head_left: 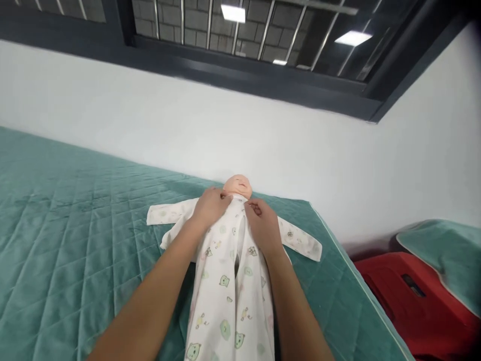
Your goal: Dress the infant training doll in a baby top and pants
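A baby doll (238, 185) lies on its back, its head close to the wall. Over its body is a white baby garment (225, 291) printed with green and brown animals, its long sleeves spread to both sides. My left hand (212, 204) is closed on the garment's neckline at the doll's neck, on the left. Opposite it, my right hand (262, 220) pinches the neckline on the right, thumb and forefinger together. Below the neck the front of the garment has a lengthwise gap. The doll's arms and legs are hidden by the cloth.
A green quilted cover (82, 240) spreads under the doll and ends at an edge on the right. Behind it rises a white wall (150, 120) with a dark-framed, barred window (240, 65). A red plastic stool (406, 296) stands at the right, partly under green cloth (447, 255).
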